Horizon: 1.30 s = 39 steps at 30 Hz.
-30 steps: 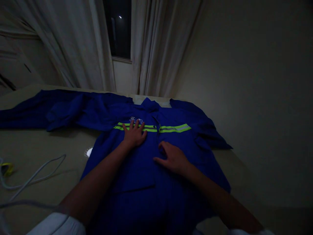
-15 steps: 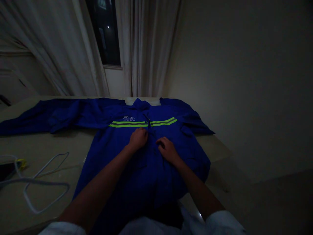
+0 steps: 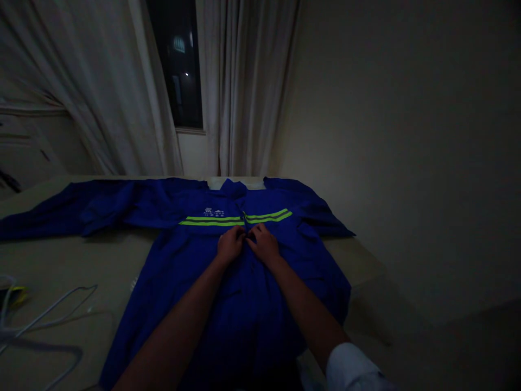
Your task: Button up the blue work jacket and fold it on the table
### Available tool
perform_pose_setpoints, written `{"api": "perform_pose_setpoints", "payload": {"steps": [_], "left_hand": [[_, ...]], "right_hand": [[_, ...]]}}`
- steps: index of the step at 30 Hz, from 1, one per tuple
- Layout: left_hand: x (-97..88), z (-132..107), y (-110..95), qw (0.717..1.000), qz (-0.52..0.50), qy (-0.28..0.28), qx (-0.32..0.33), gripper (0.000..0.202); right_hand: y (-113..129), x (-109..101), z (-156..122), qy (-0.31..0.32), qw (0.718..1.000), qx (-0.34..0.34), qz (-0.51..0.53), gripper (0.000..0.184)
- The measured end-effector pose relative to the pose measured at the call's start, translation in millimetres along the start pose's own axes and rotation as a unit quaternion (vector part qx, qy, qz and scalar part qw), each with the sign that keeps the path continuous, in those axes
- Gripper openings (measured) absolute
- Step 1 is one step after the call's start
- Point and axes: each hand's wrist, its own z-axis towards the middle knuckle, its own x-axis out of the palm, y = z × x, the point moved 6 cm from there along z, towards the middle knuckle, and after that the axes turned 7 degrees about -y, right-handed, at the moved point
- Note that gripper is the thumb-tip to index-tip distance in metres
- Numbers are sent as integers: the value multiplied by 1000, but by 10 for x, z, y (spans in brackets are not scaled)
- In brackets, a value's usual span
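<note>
Your jacket (image 3: 248, 309) lies on the bench (image 3: 81, 266), front up, its collar (image 3: 233, 188) toward the curtains (image 3: 118, 92) and its hem toward you. Your left hand (image 3: 230, 244) and right hand (image 3: 264, 243) meet at the front opening, just below the stripe (image 3: 211, 221). The fingers of both are bent inward, the 2 sets of tips nearly touching, and they pinch the cloth at the opening; it is too dark to tell exactly which bit each holds.

The stripe runs across the chest in 2 parts, 1 on each side of the opening, with a white logo (image 3: 214, 212) just above the left part. The jacket's 2 sleeves are spread: the left-hand 1 reaches out of view along the bench, and the right-hand 1 slants down toward the bench's right side. To your left, a pale cable (image 3: 61, 298) loops over the bench near a yellow item (image 3: 20, 295), cut off by the view's edge. Beyond the bench, a dark window (image 3: 179, 70) shows between the curtains, with a plain wall (image 3: 386, 136) at right.
</note>
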Motion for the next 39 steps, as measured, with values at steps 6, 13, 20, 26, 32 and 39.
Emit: {"api": "perform_pose_setpoints", "payload": {"steps": [6,13,20,26,32,39], "left_hand": [[-15,17,25,999,-21,-15,-21,15],[-63,11,-24,999,-21,-44,13,16],[-85,-34,-78,998,-27,-32,37,17],[-68,-66,-136,998,45,-5,47,26],[-54,-101,-225,991,111,9,80,25],[-49,-112,-223,994,59,-19,89,21]], "right_hand": [[96,-16,-49,-16,996,-77,-53,17],[148,4,-36,-19,991,-98,-84,24],[106,42,-41,2,994,-77,-75,26],[14,34,-33,-8,999,-19,-43,27],[-48,38,-17,-9,1000,-5,-19,21],[-22,57,-15,-17,999,-26,-21,19]]}}
